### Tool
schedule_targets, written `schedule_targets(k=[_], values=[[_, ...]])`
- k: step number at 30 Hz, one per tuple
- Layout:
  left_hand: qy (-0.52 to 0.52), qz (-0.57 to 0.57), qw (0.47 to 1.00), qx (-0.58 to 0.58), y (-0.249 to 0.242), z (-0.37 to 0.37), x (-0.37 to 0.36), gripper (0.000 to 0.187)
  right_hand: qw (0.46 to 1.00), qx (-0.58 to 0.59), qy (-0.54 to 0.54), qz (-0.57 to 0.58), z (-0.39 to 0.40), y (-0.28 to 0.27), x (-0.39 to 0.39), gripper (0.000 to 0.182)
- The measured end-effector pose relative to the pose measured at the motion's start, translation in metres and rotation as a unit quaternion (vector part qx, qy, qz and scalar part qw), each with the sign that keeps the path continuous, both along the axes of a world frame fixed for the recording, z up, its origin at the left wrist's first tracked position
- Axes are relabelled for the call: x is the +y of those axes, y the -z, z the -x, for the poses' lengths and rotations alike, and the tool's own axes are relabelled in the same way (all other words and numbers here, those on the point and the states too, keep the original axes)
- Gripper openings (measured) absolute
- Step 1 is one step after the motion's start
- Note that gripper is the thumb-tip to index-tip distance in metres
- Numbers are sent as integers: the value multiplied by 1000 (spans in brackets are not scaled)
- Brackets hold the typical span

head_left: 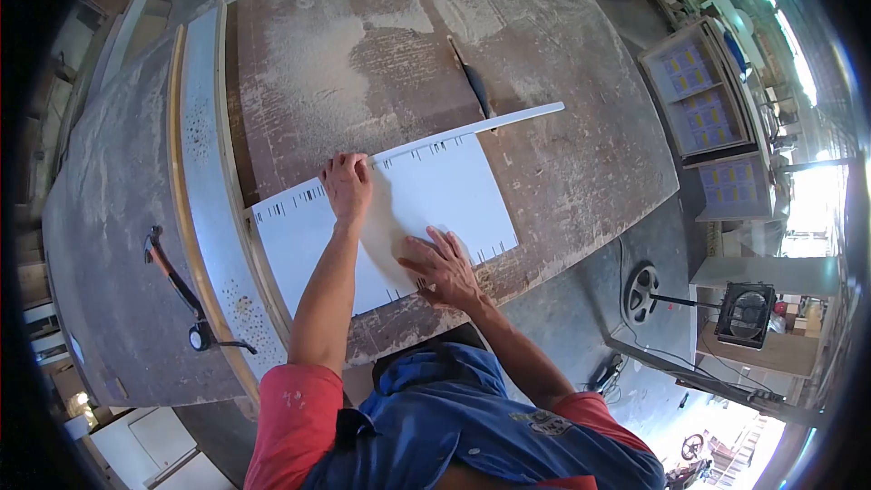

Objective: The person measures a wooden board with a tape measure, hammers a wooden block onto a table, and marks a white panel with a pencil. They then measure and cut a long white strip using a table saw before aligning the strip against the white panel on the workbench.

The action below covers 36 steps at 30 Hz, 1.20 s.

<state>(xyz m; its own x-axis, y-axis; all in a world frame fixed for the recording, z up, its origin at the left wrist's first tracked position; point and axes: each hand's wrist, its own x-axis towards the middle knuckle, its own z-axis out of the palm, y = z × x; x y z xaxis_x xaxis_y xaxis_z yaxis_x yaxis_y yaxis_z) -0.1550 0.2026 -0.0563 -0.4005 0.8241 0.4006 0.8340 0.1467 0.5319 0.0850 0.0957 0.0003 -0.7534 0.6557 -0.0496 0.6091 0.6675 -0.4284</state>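
- Head view looks down on a white board [426, 204] lying flat on a dusty table saw top [562, 172], with its far edge running up to the saw blade [474, 86].
- A narrow white strip [508, 119] runs along the board's far edge and reaches past the blade; whether it is already cut free cannot be told.
- The left hand [347, 186] presses flat near the far edge of the board, fingers spread and clamped on nothing, likely to keep the sheet from lifting.
- The right hand [442, 265] rests open on the near part of the board, palm down, well back from the blade (a sensible place for it).
- Both hands lie on the board and a little apart from each other, which would steady the sheet from two points.
- Black marks are printed along the board's edges; they are too small to read.
- A long pale fence [204, 181] lies to the left, with the board's left end butted against it, probably to keep the board square.
- Sawdust [318, 63] covers much of the table beyond the board.
- A hammer [177, 281] rests on the side table beyond the fence, away from both hands.
- A fan [746, 313] stands on the floor to the right, and shelves [699, 100] line the wall beyond.
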Motion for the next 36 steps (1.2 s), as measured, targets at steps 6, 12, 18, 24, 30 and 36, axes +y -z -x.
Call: schedule_targets(k=[6,12,18,24,30,36], values=[[-3,7,1000,-5,2,7,12,9,1000,17,7,-16,6,8,8,75],[-3,6,1000,-4,2,11,17,7,1000,12,2,-9,12,1,15,76],[-4,7,1000,-18,3,14,21,7,1000,5,-2,-15,14,7,20,77],[-4,8,1000,-28,1,16,23,8,1000,3,-3,-13,17,6,23,77],[1,6,1000,-18,1,18,26,10,1000,4,0,-12,19,4,25,75],[-2,3,1000,-24,4,19,29,8,1000,14,1,-10,20,3,26,72]])
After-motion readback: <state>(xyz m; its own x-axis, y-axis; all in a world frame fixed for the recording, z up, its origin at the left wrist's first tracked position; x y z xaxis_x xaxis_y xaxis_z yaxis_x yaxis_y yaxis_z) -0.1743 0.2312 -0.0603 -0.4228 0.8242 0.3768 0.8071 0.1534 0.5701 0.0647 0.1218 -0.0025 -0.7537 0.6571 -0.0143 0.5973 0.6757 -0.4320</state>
